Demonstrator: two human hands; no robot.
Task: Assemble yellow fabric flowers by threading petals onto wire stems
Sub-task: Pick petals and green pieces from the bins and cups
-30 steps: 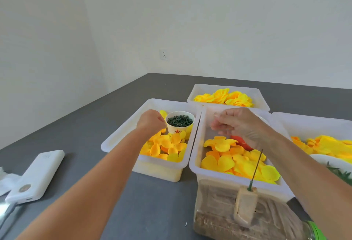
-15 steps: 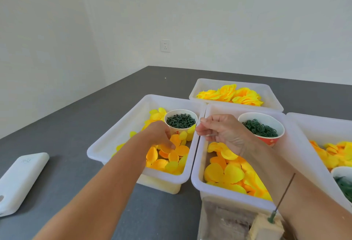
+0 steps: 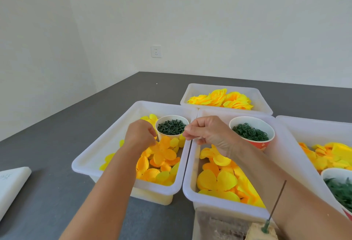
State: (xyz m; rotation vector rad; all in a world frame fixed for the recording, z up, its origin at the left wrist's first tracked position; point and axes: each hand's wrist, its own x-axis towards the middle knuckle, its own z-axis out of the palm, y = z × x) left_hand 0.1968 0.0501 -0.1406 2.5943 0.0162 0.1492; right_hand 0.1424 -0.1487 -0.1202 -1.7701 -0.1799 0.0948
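Observation:
My left hand reaches into the left white bin and pinches an orange-yellow petal piece, lifting it off the pile of petals. My right hand hovers over the seam between the two front bins with fingers curled and thumb pinched against fingertips; what it pinches is too small to tell. A white cup of small green parts stands in the left bin just beyond both hands. A thin wire stem stands upright in a block at the bottom right.
The middle bin holds larger yellow petals and a red cup of green rings. A far bin holds finished yellow flowers. A right bin has petals and another cup. A white power bank lies at left on the grey table.
The camera tilted up, so the bins sit lower in view. My left hand dipped into the left bin and picked up a petal piece. My right hand moved left toward the white cup.

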